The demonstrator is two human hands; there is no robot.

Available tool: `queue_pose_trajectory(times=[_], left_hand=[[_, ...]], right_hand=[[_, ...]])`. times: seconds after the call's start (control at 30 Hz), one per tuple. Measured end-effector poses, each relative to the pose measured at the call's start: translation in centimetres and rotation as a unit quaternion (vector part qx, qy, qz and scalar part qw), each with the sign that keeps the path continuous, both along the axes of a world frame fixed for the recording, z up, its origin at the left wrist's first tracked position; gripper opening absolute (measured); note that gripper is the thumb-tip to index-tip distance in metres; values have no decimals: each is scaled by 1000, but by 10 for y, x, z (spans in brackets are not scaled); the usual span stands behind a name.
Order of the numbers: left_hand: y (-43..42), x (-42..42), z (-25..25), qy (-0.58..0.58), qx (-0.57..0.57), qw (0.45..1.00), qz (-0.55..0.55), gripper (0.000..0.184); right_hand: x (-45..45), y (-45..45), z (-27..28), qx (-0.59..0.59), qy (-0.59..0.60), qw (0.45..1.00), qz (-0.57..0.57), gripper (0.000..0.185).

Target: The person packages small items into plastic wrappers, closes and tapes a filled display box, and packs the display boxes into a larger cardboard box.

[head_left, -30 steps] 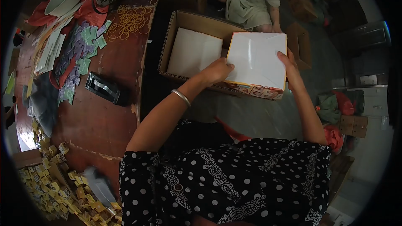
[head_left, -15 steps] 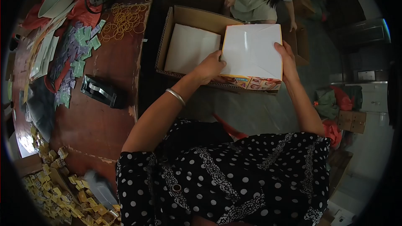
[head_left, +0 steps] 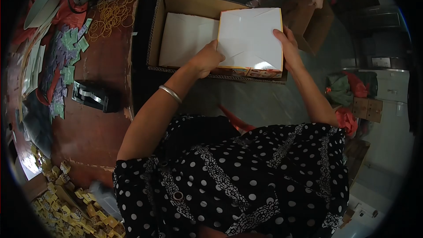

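Note:
A carton with a white top, yellow edges and a printed side (head_left: pixel 251 39) sits partly down in the right half of a brown cardboard box (head_left: pixel 154 46). My left hand (head_left: pixel 207 59) grips its left edge, with the fingertips hidden in the gap. On its right edge my right hand (head_left: pixel 288 48) is closed, thumb on top and fingers along the side. Another white-topped carton (head_left: pixel 187 37) lies lower in the left half of the box, close to my left hand.
On the left, a red-brown table (head_left: pixel 105 57) holds a tape dispenser (head_left: pixel 90 96), yellow rubber bands (head_left: pixel 110 15) and green and purple packets (head_left: pixel 66 61). Yellow packets (head_left: pixel 66 207) pile at lower left. Another person's hand (head_left: pixel 316 2) is near an open cardboard box (head_left: pixel 308 22).
The held carton has sunk lower into the box, so less of its printed side shows. My view has shifted, and the other person has moved toward the right-hand box.

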State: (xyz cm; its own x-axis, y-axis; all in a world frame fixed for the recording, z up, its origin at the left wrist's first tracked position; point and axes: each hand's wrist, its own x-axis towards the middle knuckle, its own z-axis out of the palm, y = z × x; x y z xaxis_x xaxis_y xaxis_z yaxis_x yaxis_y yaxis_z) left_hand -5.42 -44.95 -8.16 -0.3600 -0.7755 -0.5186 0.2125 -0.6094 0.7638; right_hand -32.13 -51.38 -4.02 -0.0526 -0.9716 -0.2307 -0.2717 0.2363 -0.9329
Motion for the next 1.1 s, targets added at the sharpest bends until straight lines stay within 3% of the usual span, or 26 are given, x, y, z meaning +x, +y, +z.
queue_pose_trajectory(times=[0.07,0.17,0.27,0.37,0.5,0.57,0.6,0.67,0.7,0.77,0.8,0.87,0.9,0.97,1.0,1.1], left_hand=[[-1,0,-2,-65,-18,995,-67,52],[2,4,15,-63,-29,992,-104,49],[2,5,23,-104,-34,989,-97,47],[4,3,26,-115,-24,991,-70,46],[-2,0,1,-106,8,990,-97,47],[-1,1,-6,-128,-22,985,-114,46],[-1,1,-17,-131,-24,985,-112,46],[-2,2,-39,-75,-41,988,-125,48],[-2,1,-38,-77,-42,989,-122,48],[-1,-4,-35,-212,-46,963,-162,50],[1,-3,-33,-214,-45,962,-161,50],[3,-2,-23,-173,-31,967,-185,51],[4,-2,-19,-175,-33,966,-186,51],[6,-1,-10,-150,-74,969,-184,46],[7,-1,-10,-154,-78,968,-182,46],[11,-6,-32,-240,-264,923,-143,36]], right_hand=[[3,10,-4,-10,2,1000,2,90],[7,20,-13,12,-15,1000,-10,86],[1,17,-42,58,-19,998,-19,71],[-2,11,-35,129,-50,990,14,62],[-29,-6,-65,178,-43,982,47,55],[-29,-11,-80,158,190,963,104,55],[-29,-13,-87,155,189,964,106,55],[-30,-12,-97,67,489,829,263,60],[-22,-8,-95,65,488,829,265,60],[4,5,-82,82,627,696,340,72],[12,8,-70,80,626,696,342,72],[23,13,-43,2,607,689,395,98],[26,15,-37,1,608,691,392,98],[32,15,-31,43,557,687,465,127],[32,15,-34,38,557,688,464,127],[29,16,-60,65,572,674,463,142]])
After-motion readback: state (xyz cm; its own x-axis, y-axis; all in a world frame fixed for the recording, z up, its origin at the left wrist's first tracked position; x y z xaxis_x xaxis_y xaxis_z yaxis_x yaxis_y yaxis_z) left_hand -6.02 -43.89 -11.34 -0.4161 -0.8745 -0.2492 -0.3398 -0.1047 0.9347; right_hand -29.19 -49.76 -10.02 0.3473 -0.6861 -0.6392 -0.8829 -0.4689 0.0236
